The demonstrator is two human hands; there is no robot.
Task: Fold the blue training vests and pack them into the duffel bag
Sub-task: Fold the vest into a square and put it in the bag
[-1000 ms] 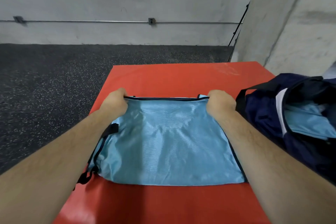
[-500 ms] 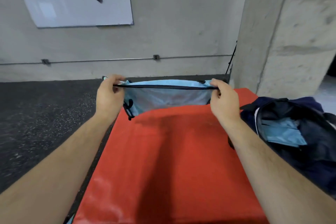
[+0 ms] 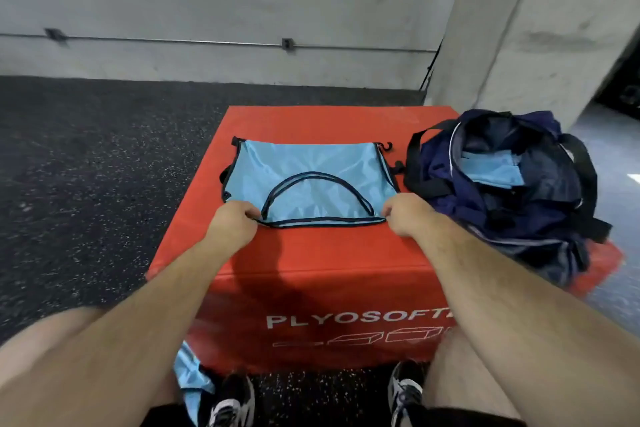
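head view: our left hand (image 3: 233, 224) and right hand (image 3: 407, 218) pinch the vest (image 3: 311, 170) by its near corners; we'd pull that edge taut, fold evenly.

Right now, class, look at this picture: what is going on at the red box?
A person stands at the red box. The left hand and right hand each pinch a near corner of a blue training vest lying flat on top. The navy duffel bag sits open on the box's right side, blue fabric already inside. Another blue piece lies on the floor by the feet.
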